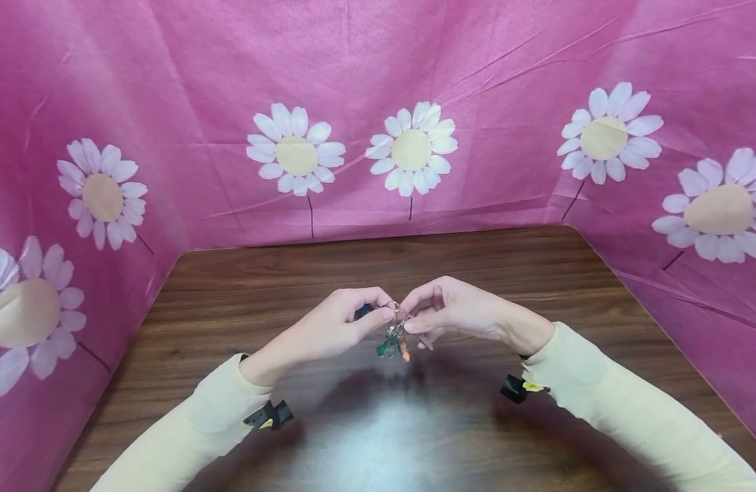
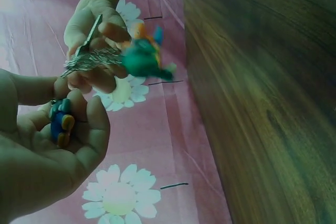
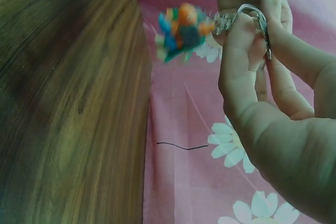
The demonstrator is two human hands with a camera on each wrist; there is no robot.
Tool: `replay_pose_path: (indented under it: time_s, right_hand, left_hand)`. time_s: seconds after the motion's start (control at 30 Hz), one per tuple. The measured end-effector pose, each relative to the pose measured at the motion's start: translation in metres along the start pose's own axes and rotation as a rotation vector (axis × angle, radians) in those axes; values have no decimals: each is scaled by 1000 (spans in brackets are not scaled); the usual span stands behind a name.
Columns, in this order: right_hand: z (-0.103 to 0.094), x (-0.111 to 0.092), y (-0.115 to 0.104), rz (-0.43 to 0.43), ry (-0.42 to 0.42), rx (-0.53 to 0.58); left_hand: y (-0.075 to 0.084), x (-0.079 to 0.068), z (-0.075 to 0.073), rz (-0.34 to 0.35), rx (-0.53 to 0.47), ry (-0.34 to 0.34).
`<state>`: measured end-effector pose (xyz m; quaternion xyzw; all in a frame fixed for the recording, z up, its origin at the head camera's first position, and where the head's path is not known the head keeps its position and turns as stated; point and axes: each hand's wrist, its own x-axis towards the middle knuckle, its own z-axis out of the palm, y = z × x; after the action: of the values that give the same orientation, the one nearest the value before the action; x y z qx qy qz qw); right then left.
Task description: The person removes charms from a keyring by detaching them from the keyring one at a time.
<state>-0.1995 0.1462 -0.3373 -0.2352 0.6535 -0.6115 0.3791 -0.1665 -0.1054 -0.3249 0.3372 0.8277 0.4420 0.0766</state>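
Key ring (image 1: pixel 396 305) pinched, in the head view, by left hand (image 1: pixel 353 320) at one side and right hand (image 1: pixel 454 311) at the other, seemingly amid fitting or freeing something, impossible to tell which, with wooden table (image 1: pixel 249 290) beneath the ring and daisy-printed pink cloth (image 1: pixel 353 48) behind and to either side of it. From the left wrist, blue figure (image 2: pixel 60 125) in the palm just beside the ring, green charm (image 2: pixel 140 62) blurred, dangling from it. From the right wrist, orange charm (image 3: pixel 187 20) hung likewise; probably calling next for steady pinch and careful fingernail
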Motion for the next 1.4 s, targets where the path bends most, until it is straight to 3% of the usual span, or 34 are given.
replay_pose_path:
  time_s: [0.37, 0.7, 0.97, 1.23, 1.4]
  right_hand:
    - [-2, -8, -10, -43, 79, -37]
    - [2, -9, -7, -30, 53, 38]
    - [-1, -10, -4, -55, 36, 70]
    - [-2, -14, -7, -156, 29, -140]
    - [1, -13, -9, -170, 73, -217]
  left_hand:
    - [0, 2, -1, -37, -70, 7]
    - [-1, -2, 3, 41, -76, -66]
    - [-2, -3, 7, -25, -232, -29]
    - [1, -1, 7, -29, -318, -9]
    - [0, 0, 7, -38, -339, -3]
